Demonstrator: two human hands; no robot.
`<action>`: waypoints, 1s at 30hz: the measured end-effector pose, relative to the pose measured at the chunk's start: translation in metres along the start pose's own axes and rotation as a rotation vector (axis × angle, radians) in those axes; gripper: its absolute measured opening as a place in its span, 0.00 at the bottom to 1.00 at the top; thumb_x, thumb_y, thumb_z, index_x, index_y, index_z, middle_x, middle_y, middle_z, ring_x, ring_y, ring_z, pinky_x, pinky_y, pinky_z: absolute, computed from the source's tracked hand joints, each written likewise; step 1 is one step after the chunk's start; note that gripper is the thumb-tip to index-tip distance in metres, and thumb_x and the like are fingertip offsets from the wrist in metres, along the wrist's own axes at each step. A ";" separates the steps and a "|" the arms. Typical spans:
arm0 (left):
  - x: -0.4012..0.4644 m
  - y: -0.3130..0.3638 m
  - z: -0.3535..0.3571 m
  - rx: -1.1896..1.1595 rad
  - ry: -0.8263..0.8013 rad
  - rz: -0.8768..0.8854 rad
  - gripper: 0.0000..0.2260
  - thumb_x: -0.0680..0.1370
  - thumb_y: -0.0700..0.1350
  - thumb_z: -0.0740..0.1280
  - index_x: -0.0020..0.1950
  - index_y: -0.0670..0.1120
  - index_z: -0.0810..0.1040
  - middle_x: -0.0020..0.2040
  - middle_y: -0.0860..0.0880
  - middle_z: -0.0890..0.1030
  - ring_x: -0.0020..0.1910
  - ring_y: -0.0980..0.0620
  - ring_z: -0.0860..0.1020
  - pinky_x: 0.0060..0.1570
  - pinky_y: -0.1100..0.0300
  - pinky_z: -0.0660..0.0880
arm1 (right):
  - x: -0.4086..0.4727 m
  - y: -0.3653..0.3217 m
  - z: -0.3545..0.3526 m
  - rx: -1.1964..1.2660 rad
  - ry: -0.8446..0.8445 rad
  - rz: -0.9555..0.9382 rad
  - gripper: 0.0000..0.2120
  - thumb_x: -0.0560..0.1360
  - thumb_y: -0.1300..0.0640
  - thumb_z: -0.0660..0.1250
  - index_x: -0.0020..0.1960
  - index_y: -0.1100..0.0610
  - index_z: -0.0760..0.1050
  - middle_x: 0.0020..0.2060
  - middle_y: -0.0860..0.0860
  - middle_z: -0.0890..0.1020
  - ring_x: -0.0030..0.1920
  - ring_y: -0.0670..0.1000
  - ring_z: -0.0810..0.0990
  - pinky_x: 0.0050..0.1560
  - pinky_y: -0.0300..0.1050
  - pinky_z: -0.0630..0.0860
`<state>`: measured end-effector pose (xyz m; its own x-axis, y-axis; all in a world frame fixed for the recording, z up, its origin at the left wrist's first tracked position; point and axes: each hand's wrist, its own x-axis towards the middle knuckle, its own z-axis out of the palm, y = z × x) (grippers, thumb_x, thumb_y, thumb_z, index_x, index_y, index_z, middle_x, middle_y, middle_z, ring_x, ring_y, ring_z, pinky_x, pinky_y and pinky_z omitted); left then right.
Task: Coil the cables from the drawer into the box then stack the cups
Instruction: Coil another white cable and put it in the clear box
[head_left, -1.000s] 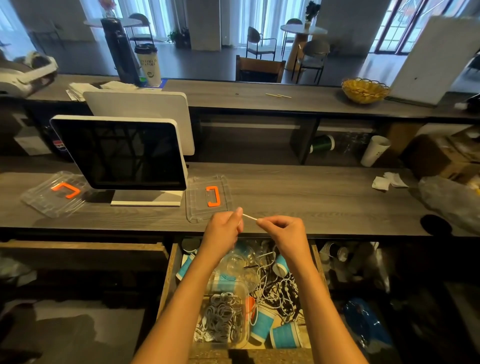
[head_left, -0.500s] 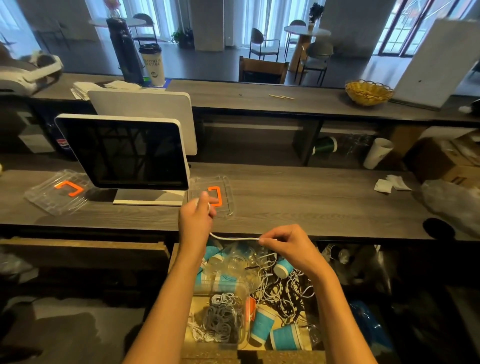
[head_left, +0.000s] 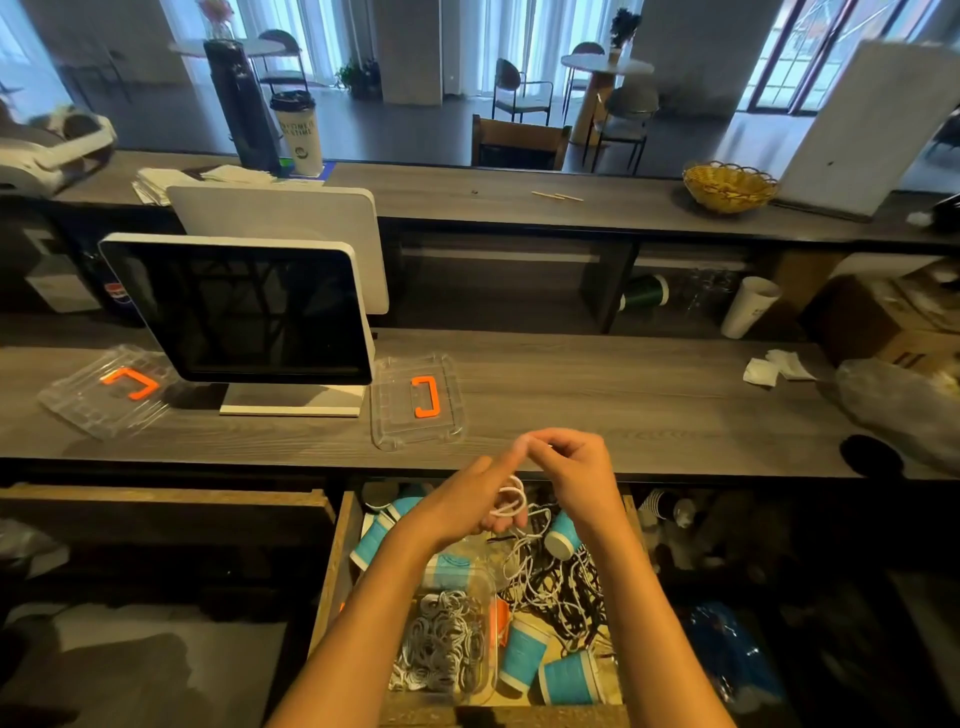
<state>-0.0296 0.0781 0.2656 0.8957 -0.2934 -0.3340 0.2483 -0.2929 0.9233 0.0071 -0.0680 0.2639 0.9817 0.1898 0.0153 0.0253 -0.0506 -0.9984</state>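
Head view: your left hand (head_left: 470, 501) is half open above the open wooden drawer (head_left: 332, 566), fingers extended with a thin white cable (head_left: 510, 503) looped around them. Your right hand (head_left: 576, 467) sits just beside it, slightly higher, fingers curled and pinched together on the cable's upper end near the left fingertips. The two hands almost touch.

Going left to right on the grey wood-grain counter (head_left: 597, 400): a clear plastic lid with an orange handle (head_left: 109, 389), a white-framed dark point-of-sale screen (head_left: 244, 306), and a second clear plastic lid with an orange handle (head_left: 417, 400) just ahead of your hands. That makes two lids.

In the drawer, a clear plastic box (head_left: 444, 639) holds coiled grey and white cables at the left. To its right lies a tangle of loose black and white cables (head_left: 558, 587). Blue paper cups (head_left: 522, 654) lie scattered around; I count at least five, some partly hidden.

On the upper ledge a white takeaway cup with a black lid (head_left: 300, 135) carries printed writing, too small to read.
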 end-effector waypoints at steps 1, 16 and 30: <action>0.001 -0.001 0.000 -0.001 -0.036 0.039 0.22 0.83 0.61 0.55 0.47 0.46 0.78 0.31 0.48 0.75 0.26 0.57 0.68 0.28 0.65 0.64 | -0.001 0.002 0.000 0.021 0.017 0.035 0.11 0.75 0.65 0.70 0.38 0.53 0.84 0.33 0.50 0.85 0.37 0.46 0.81 0.42 0.42 0.78; 0.018 -0.013 -0.006 -1.032 0.681 0.128 0.17 0.85 0.50 0.56 0.55 0.40 0.79 0.49 0.42 0.85 0.48 0.45 0.85 0.45 0.53 0.83 | -0.007 0.019 -0.003 -0.242 -0.107 0.166 0.08 0.74 0.54 0.74 0.40 0.58 0.86 0.31 0.54 0.84 0.31 0.48 0.79 0.33 0.39 0.74; 0.007 -0.023 -0.033 -0.004 0.926 0.101 0.17 0.84 0.52 0.58 0.39 0.48 0.78 0.31 0.49 0.73 0.30 0.51 0.72 0.32 0.58 0.67 | -0.015 0.006 -0.018 -0.294 -0.490 -0.022 0.10 0.78 0.60 0.68 0.50 0.46 0.83 0.43 0.43 0.85 0.46 0.43 0.81 0.49 0.39 0.77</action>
<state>-0.0169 0.1130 0.2484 0.8499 0.5260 0.0306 0.1530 -0.3020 0.9410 -0.0037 -0.0886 0.2591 0.7802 0.6226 -0.0606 0.1655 -0.2989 -0.9398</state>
